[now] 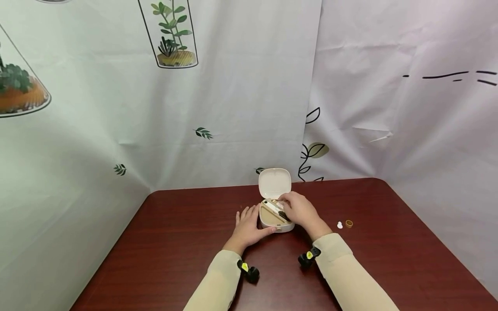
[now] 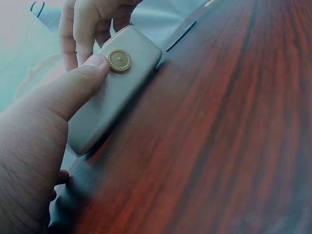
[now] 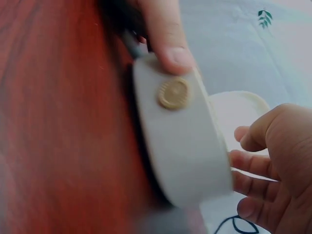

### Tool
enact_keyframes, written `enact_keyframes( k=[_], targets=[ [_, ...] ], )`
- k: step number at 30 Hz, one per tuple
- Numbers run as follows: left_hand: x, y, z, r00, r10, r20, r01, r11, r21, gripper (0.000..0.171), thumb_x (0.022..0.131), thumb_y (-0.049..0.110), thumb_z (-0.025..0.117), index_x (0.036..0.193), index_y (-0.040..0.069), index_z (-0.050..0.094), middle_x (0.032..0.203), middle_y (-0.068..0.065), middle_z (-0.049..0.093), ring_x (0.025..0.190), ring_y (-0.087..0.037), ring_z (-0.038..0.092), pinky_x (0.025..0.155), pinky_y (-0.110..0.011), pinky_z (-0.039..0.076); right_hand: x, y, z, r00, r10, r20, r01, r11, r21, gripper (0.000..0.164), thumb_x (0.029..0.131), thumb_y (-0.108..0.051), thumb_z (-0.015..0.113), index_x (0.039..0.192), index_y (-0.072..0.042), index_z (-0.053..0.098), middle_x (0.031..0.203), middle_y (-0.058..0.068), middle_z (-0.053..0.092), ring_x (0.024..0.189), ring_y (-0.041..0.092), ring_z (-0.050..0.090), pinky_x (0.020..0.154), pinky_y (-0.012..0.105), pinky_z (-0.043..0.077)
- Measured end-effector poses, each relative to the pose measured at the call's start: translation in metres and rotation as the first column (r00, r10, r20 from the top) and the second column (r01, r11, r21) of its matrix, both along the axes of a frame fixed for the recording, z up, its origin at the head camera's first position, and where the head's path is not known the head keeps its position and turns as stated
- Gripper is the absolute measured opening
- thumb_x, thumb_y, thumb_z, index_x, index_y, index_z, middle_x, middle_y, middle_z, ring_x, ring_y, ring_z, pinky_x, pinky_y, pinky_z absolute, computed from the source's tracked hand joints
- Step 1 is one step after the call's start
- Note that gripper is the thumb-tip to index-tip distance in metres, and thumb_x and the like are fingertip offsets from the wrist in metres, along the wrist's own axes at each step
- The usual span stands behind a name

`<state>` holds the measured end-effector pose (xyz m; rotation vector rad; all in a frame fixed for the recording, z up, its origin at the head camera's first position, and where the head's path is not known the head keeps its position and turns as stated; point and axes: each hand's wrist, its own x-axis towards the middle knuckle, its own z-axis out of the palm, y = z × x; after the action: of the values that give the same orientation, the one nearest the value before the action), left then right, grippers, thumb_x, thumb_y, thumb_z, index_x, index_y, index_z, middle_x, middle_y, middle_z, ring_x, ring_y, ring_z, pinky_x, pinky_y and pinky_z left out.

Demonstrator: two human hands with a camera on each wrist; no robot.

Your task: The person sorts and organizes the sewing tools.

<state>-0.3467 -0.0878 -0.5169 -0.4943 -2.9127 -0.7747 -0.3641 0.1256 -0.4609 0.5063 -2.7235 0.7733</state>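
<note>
A small off-white case (image 1: 286, 228) stands on the table with its lid (image 1: 275, 183) raised; a round gold button (image 2: 119, 60) marks its front. Inside, a slim white tool with dark ends (image 1: 273, 207) lies slantwise in the beige tray. My left hand (image 1: 247, 230) touches the case at its near left corner, thumb on the front beside the button, other fingers spread along the left side. Over the right part of the tray, my right hand (image 1: 299, 210) reaches in with bent fingers (image 3: 256, 163). Whether these fingertips hold anything is hidden.
To the right on the reddish-brown table (image 1: 179, 242) lie a small gold ring-shaped piece (image 1: 349, 223) and a small white piece (image 1: 339, 225). A printed white cloth (image 1: 249, 95) hangs behind the table's far edge, close to the lid.
</note>
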Motion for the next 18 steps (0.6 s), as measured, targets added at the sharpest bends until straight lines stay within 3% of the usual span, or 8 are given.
enact_keyframes(
  k=[5, 10, 18],
  targets=[
    [0.0, 0.0, -0.001, 1.0, 0.0, 0.005, 0.0, 1.0, 0.004, 0.109, 0.08, 0.077, 0.062, 0.16, 0.011, 0.028, 0.158, -0.017, 0.037, 0.149, -0.04, 0.024, 0.118, -0.065, 0.008, 0.001, 0.029, 0.014, 0.998, 0.025, -0.063, -0.026, 1.0, -0.015, 0.023, 0.092, -0.007, 0.062, 0.112, -0.005, 0.073, 0.106, 0.012, 0.069, 0.094, 0.027, 0.064, 0.085, 0.049, 0.052],
    [0.0, -0.001, -0.001, 1.0, 0.003, 0.004, -0.003, 1.0, 0.002, 0.109, 0.08, 0.077, 0.063, 0.16, 0.011, 0.028, 0.158, -0.017, 0.037, 0.149, -0.04, 0.025, 0.118, -0.066, 0.008, 0.002, 0.073, 0.023, 0.998, 0.031, -0.052, -0.031, 0.999, 0.011, 0.025, 0.093, -0.01, 0.062, 0.116, -0.004, 0.069, 0.104, 0.011, 0.069, 0.094, 0.028, 0.064, 0.085, 0.05, 0.052],
    [0.001, -0.001, 0.0, 1.0, 0.0, -0.011, 0.0, 1.0, 0.005, 0.108, 0.08, 0.076, 0.064, 0.159, 0.011, 0.031, 0.157, -0.019, 0.038, 0.148, -0.04, 0.027, 0.117, -0.067, 0.011, 0.019, 0.148, 0.019, 0.999, 0.043, -0.019, -0.04, 0.991, 0.13, 0.027, 0.093, -0.014, 0.067, 0.116, 0.001, 0.068, 0.11, 0.017, 0.068, 0.104, 0.037, 0.064, 0.09, 0.056, 0.05]
  ],
)
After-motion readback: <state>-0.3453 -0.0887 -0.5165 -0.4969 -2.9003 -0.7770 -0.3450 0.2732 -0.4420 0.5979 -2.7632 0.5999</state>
